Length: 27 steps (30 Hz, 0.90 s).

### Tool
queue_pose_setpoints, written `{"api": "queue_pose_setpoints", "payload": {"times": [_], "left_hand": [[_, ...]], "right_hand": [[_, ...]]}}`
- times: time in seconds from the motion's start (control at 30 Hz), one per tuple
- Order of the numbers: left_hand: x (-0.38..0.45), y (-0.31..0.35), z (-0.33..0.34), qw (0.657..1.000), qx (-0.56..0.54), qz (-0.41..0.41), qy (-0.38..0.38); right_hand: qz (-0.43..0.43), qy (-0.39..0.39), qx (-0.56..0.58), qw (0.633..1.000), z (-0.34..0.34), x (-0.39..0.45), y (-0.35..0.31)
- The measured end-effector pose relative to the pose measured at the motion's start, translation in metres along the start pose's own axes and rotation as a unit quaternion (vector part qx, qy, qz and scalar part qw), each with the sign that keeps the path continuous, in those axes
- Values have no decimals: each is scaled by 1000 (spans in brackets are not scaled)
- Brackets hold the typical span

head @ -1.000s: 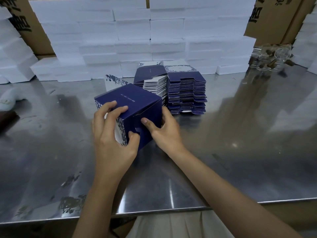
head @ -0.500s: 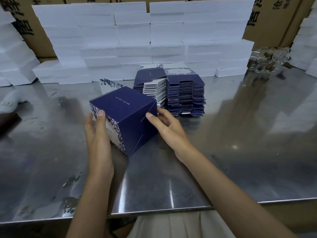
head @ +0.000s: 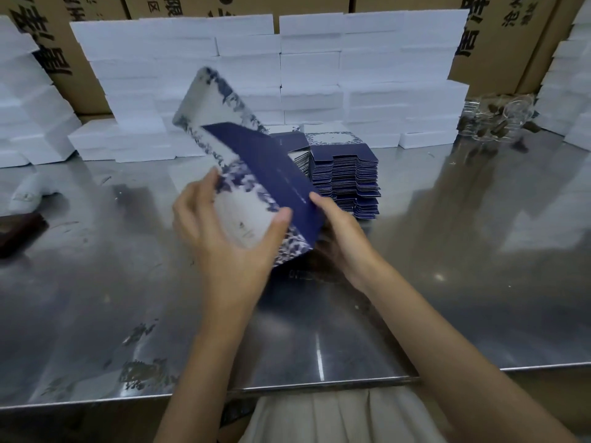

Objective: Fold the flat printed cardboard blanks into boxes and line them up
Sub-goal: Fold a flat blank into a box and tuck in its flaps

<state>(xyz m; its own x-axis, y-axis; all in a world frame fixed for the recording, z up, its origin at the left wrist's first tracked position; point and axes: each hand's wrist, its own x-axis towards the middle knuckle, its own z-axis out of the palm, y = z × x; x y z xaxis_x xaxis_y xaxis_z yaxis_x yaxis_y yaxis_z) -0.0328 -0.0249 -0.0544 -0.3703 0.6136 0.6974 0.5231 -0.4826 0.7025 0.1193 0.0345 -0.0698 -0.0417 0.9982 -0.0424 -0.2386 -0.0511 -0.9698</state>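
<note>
1. Steel table (head: 463, 282) fills most of the frame, its worn, reflective top running from the lower edge up to the stacked goods at the back.
2. White foam blocks (head: 367, 75) are piled in a wall across the upper middle, with more at the far left and right edges; brown cartons (head: 499, 33) printed with black characters stand behind them.
3. Navy box (head: 271, 177), with a white face bordered in blue floral print, is held tilted above the table at frame centre, its long flap (head: 211, 103) sticking up toward the upper left and blurred.
4. Stack of flat blanks (head: 345, 180) sits on the table just behind and right of the box.
5. Left hand (head: 224, 244) grips the box from the near side, thumb on the white face, fingers curled round its left edge.
6. Right hand (head: 342, 238) clasps the box's right side, thumb on the navy panel, fingers hidden underneath.
7. Clear plastic items (head: 499, 116) lie at the right rear.
8. Dark object (head: 19, 231) rests at the left edge.
</note>
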Motion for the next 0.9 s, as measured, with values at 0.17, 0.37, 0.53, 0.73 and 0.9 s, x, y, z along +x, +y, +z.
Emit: {"api": "queue_pose_setpoints", "payload": {"times": [0.17, 0.37, 0.53, 0.73, 0.9], "left_hand": [[-21, 13, 31, 969, 113, 194, -100], [-22, 18, 37, 994, -82, 70, -25], [47, 12, 38, 921, -180, -304, -164], [55, 11, 43, 892, -77, -271, -353], [64, 20, 35, 904, 33, -187, -384]], "right_hand": [[-60, 163, -100, 980, -38, -4, -16], [-116, 121, -56, 984, -54, -28, -51], [-117, 46, -95, 988, -50, -31, -42], [-133, 38, -43, 989, -47, -26, -17], [-135, 51, -4, 990, -44, -22, -12]]}}
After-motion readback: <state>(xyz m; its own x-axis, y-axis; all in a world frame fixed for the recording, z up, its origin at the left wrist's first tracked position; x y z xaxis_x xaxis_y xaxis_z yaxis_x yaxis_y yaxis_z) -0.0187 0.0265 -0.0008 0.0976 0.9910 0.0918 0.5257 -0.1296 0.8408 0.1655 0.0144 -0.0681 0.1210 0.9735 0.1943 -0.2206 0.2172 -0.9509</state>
